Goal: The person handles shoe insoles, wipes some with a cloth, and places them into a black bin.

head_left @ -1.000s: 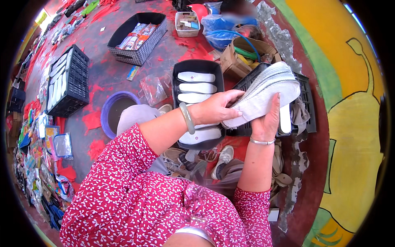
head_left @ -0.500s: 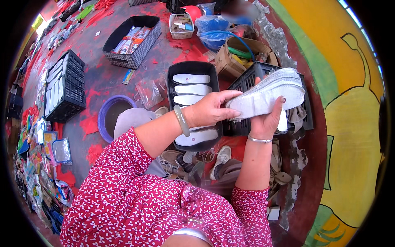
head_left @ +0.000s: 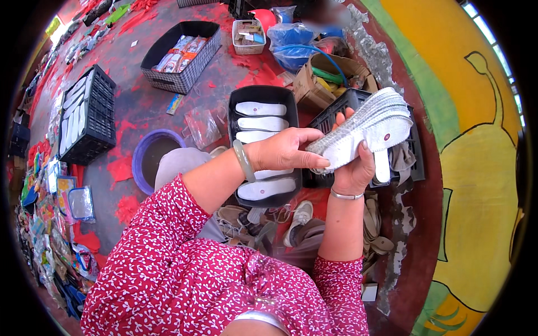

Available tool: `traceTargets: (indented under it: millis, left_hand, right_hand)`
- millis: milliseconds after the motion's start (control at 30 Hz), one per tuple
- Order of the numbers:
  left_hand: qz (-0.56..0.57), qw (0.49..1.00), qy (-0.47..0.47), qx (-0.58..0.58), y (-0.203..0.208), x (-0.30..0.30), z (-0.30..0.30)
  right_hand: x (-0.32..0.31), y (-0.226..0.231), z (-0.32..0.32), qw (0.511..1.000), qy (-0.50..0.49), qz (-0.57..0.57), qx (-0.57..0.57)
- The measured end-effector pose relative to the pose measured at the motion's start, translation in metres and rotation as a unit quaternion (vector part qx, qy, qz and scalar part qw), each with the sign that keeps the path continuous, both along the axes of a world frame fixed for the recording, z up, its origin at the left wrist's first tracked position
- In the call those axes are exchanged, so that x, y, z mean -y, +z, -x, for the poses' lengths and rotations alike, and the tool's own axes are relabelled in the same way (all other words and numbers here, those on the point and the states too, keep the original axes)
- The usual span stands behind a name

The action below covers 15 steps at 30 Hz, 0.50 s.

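White insoles [head_left: 364,126] sit stacked in your right hand [head_left: 350,171], fingers curled beneath for support. Your left hand [head_left: 286,151] pinches the stack's near edge, steadying it above the black tray [head_left: 238,101] of single insoles.

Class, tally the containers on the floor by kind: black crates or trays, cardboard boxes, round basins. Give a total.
Black crates or trays: 4
Cardboard boxes: 1
Round purple basins: 1
Total: 6
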State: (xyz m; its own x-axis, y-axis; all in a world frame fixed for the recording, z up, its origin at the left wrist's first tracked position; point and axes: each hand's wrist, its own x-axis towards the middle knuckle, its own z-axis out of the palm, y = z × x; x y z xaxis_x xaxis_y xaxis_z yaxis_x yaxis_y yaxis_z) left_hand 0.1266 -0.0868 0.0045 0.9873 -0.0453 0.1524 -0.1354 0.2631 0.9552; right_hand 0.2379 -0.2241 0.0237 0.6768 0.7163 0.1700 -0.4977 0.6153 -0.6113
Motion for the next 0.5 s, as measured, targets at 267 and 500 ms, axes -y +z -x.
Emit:
traceTargets:
  millis: [267,500]
  left_hand:
    - [0.032,0.985,0.095,0.14,0.01,0.006,-0.001]
    - [-0.089,0.994,0.02,0.056,0.014,-0.021,0.006]
  right_hand:
    - [-0.003,-0.008,-0.003,1.0,0.023,-0.021,0.003]
    - [-0.006,-0.006,0.005,0.997,0.063,0.041,-0.017]
